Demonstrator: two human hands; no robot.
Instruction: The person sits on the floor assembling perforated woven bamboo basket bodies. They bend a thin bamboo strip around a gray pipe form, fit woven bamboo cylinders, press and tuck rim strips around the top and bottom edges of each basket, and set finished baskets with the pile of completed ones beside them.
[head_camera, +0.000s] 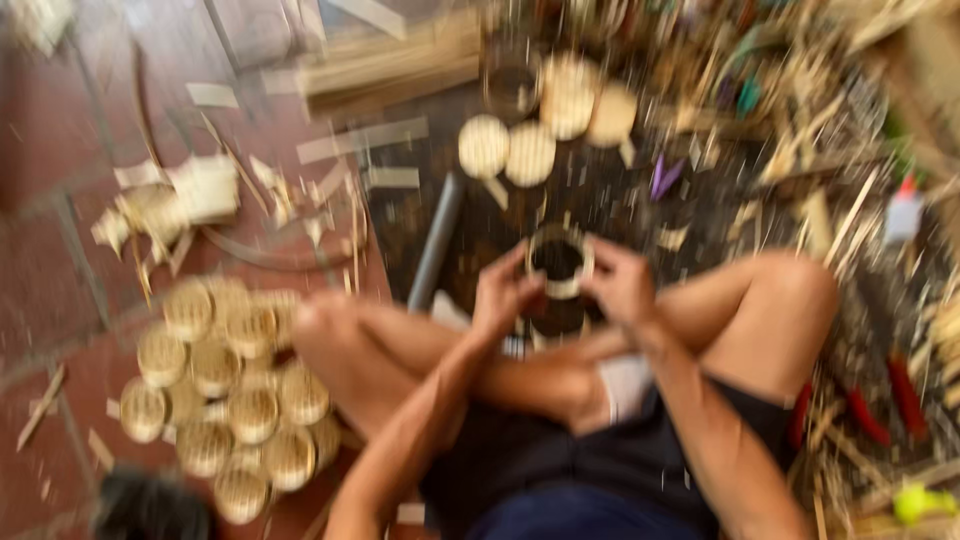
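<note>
Sitting cross-legged on a floor (60, 180) of reddish tile, the person works over a dark mat (600, 200) that spreads ahead of the knees, strewn with pale slivers and offcuts; the whole view is motion-blurred, so fine detail is lost. To the person's left a heap of small round woven lids (225, 390) lies on the tile beside the left knee, and a few more pale discs (530, 140) rest farther out on the mat, well apart from the hands. A grey tube (437, 240) lies slantwise at the mat's edge. Red-handled tools (870, 415) sit among the shavings at the right. Between the knees, directly in front of the body, a small round ring of bent strip (558, 262) is held up with its opening facing the camera, its axis running roughly toward the viewer. The left hand (503, 295) grips the ring's left side, fingers curled round its rim; the right hand (622, 283) grasps the right side likewise. Both are equally near, touching it from opposite sides, above a second dark round form that I cannot make out.
</note>
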